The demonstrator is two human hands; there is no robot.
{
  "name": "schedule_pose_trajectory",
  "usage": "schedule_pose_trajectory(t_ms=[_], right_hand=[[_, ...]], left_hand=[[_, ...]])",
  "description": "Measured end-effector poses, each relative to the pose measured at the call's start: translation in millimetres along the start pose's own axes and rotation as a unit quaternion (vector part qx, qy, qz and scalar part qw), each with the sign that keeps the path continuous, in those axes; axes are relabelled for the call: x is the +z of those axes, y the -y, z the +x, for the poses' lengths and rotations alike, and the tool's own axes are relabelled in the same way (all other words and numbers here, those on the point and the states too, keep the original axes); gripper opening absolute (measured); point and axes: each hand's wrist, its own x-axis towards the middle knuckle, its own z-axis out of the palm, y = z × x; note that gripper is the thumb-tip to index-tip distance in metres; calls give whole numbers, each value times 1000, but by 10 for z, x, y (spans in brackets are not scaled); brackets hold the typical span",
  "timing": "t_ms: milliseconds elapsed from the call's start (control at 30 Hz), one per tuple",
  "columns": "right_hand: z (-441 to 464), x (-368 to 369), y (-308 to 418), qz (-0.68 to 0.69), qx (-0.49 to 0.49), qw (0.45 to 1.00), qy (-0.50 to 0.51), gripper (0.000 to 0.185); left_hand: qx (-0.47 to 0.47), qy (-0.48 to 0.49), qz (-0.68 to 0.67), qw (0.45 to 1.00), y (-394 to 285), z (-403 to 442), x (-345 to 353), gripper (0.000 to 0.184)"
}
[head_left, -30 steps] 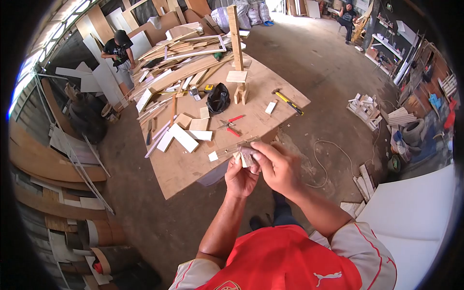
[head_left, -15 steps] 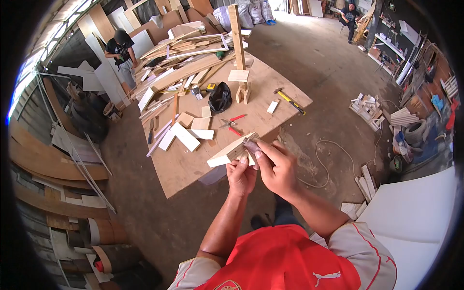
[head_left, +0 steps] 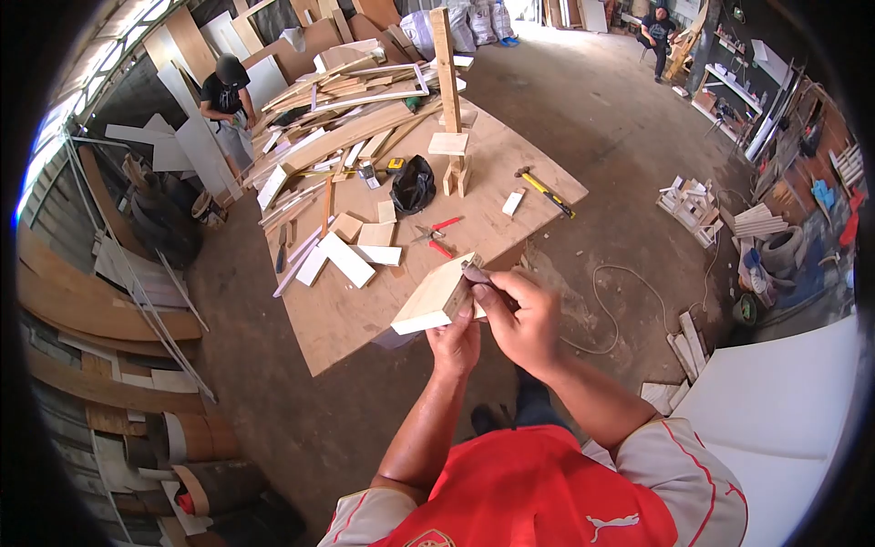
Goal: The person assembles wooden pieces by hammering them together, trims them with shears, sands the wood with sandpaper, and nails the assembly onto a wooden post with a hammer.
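Note:
My left hand [head_left: 454, 348] grips a short pale wooden block [head_left: 432, 294] from below, fingers closed round its near end. Pinched in my right hand [head_left: 523, 321] is a small folded brownish piece of sandpaper [head_left: 474, 273], pressed against the block's edge at its upper right corner. The fingertips partly cover the sandpaper. Both hands are just in front of the plywood table [head_left: 333, 342]. Beyond the block, pliers with red handles [head_left: 439, 237] lie on the tabletop. Several cut wood pieces [head_left: 348, 261] rest to their left.
A hammer [head_left: 545, 192] lies near the table's right edge. An upright post [head_left: 447, 73], a black bag [head_left: 414, 185] and a tape measure [head_left: 396, 165] stand farther back, beside a lumber pile [head_left: 355, 118]. One person [head_left: 228, 100] stands at left; another [head_left: 657, 36] sits far right.
The wooden block has turned so that its broad face shows more. My right hand and the sandpaper have shifted slightly along its edge. The person at left has moved their arms.

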Motion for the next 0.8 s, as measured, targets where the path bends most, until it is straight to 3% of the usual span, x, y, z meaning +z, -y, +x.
schedule_pose_trajectory(t_ms=[133,800], right_hand=[[-31,-40,21,-41,-21,999,17,17],[112,67,24,-32,-1,999,12,10]], left_hand=[[-17,38,-44,998,3,61,-133,59],[2,21,-49,999,-21,202,-172,51]])
